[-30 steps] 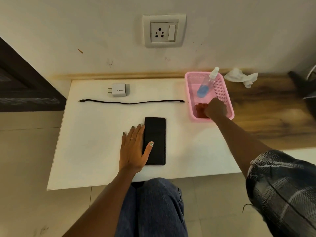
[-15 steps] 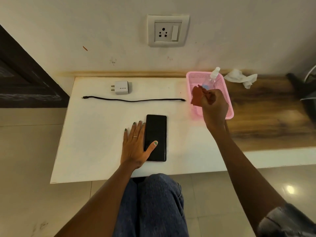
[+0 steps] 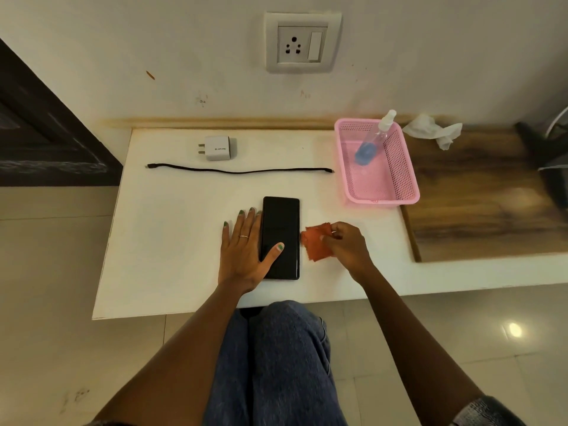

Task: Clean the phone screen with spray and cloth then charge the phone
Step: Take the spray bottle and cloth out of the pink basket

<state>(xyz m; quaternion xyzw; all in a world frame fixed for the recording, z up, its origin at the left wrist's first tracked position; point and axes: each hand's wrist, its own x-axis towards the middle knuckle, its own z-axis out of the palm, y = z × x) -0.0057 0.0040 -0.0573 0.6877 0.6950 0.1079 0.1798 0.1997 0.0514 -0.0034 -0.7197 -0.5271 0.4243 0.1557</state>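
Left hand [image 3: 244,250] flat, grip open, thumb on phone [image 3: 281,232], right hand [image 3: 345,245] grip pinching orange cloth [image 3: 315,242] beside phone on table [image 3: 172,241]

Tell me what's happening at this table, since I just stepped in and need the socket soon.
A person is getting ready to clean a black smartphone lying flat on the white tabletop. The left hand steadies it, thumb on the screen. The right hand pinches a small reddish-orange cloth beside the phone. The clear spray bottle of blue liquid lies in the pink plastic basket. The white charger adapter and black cable lie unconnected, and the wall socket is free.
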